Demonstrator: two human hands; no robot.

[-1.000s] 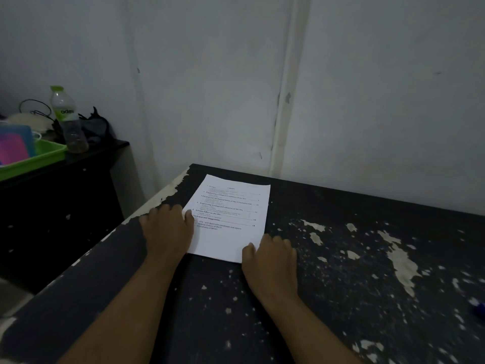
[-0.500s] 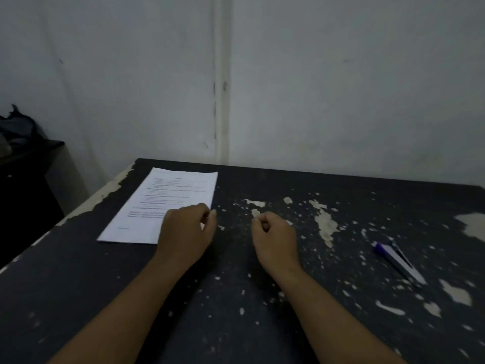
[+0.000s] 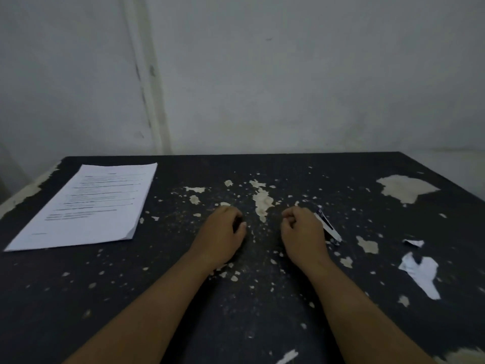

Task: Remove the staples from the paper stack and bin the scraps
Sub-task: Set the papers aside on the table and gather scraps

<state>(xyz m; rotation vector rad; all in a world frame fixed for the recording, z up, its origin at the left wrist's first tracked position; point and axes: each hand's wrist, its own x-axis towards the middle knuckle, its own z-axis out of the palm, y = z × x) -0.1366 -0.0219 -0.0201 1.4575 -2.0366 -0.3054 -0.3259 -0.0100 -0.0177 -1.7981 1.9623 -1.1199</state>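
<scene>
A white printed paper stack lies flat at the table's far left. My left hand rests on the dark table near the middle, well right of the stack, fingers curled and holding nothing. My right hand sits a short way to its right, also curled into a loose fist with nothing in it. A slim blue-and-white tool lies just beside the right hand's outer edge. Torn white paper scraps lie further right, with a smaller scrap above them.
The black tabletop is chipped, with pale patches of bare wood all over. A grey wall stands right behind the table's far edge. Another white scrap lies at the near edge.
Both hands left the paper stack, moved right to the table's middle and curled into fists. The view swung right, so the tool and scraps now show beside my right hand.
</scene>
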